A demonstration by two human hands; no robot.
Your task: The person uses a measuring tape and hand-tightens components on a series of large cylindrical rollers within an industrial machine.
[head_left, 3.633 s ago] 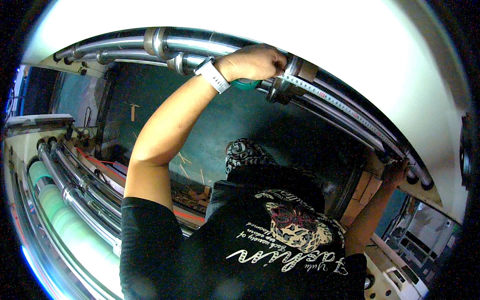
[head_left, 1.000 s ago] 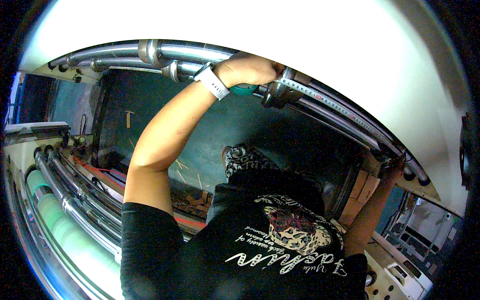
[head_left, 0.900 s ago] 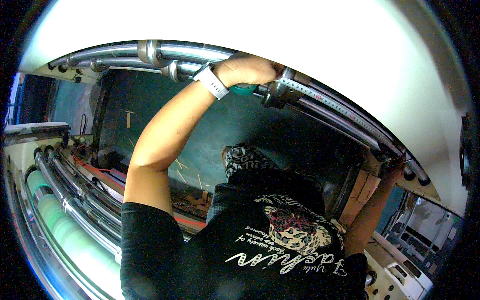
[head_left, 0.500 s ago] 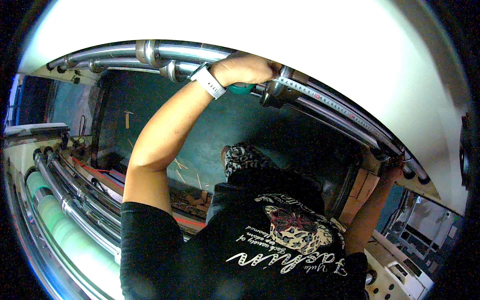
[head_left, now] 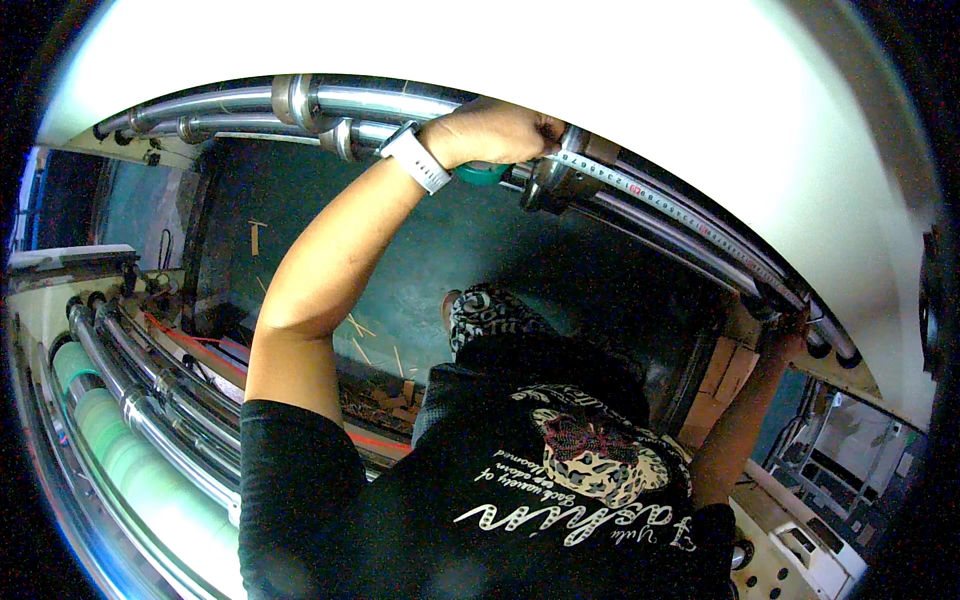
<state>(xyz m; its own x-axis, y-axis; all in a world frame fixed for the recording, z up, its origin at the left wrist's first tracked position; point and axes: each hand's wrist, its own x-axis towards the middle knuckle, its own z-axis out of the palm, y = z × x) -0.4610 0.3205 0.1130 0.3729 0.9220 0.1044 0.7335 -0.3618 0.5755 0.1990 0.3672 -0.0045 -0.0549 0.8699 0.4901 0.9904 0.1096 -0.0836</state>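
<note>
My left hand (head_left: 497, 135), with a white-strapped watch (head_left: 417, 163) on its wrist, is closed round the case of a tape measure (head_left: 483, 174). The green lower side of the case shows under my palm. From there the pale tape blade (head_left: 655, 202) stretches to the right along a steel shaft, past a dark metal collar (head_left: 548, 186). At the blade's far right end, my right hand (head_left: 795, 325) is closed at the tape, close to the machine's side wall. That hand is small and dim, so its single fingers are hard to make out.
A large white machine cover (head_left: 450, 45) curves over the shafts. Behind at left lie more steel rollers (head_left: 150, 415) and a greenish drum (head_left: 135, 450). Thin offcut strips (head_left: 360, 328) lie on the dark green floor (head_left: 330, 215). Cardboard (head_left: 730, 370) stands by my right arm.
Very little differs. My left forearm and torso have shifted slightly; both hands keep their places and the tape stays stretched along the shaft.
</note>
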